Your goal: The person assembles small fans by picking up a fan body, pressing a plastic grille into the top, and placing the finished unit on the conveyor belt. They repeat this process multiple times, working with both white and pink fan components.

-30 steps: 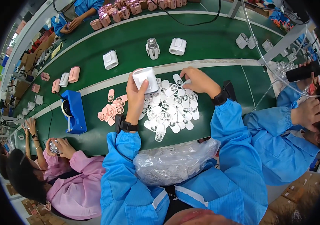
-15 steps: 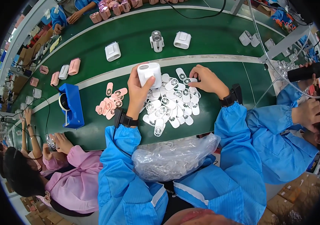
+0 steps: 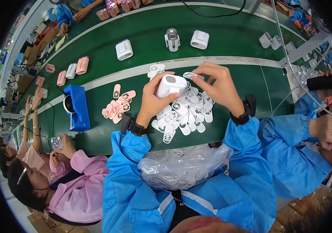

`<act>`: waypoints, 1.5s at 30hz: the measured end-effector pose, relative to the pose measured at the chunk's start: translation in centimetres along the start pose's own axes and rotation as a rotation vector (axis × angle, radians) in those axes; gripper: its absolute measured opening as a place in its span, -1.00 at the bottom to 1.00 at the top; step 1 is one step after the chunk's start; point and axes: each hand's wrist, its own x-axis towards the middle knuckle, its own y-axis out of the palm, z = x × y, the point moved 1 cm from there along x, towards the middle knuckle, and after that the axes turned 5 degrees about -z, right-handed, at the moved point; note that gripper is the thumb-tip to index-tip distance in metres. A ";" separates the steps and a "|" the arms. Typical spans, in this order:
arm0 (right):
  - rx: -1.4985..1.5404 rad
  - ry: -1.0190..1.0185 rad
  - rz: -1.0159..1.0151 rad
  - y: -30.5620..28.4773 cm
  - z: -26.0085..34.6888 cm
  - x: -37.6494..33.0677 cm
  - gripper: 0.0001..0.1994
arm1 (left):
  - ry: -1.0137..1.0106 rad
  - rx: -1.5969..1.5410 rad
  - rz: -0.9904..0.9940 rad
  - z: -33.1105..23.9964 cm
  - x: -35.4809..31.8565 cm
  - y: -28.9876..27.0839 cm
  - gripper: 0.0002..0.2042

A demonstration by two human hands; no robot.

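My left hand (image 3: 154, 99) is closed around a white plastic housing (image 3: 171, 86) with a round opening in its upper face. Close to its right side, my right hand (image 3: 217, 83) pinches a white oval cover plate (image 3: 192, 75) with a spoked circular grille. Below both hands lies a heap of similar white plates (image 3: 189, 110), partly hidden by the left hand and the housing. A smaller group of pink plates (image 3: 116, 108) rests to the left of my left wrist.
A blue tape dispenser (image 3: 79, 110) stands left of the pink plates. White housings (image 3: 124, 50) and pink housings (image 3: 82, 65) sit on the green belt (image 3: 146, 46) beyond a pale rail. A clear plastic bag (image 3: 183, 167) lies at my lap. Co-workers sit on both sides.
My right hand has lifted a white plate from the heap and brought it left to the housing. The left hand has shifted right and tilted the housing, showing its round opening.
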 end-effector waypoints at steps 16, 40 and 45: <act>0.044 -0.389 -0.013 3.5 -1.2 -1.3 -0.60 | 0.013 0.102 0.004 0.5 0.2 -0.2 -0.31; 0.287 -0.103 0.087 3.2 -2.6 -1.5 -0.66 | 0.172 0.191 0.045 0.7 -0.3 0.5 -0.30; 0.195 -0.241 0.097 4.0 -2.2 -1.5 -0.37 | 0.035 0.010 -0.047 1.0 -0.3 0.4 -0.43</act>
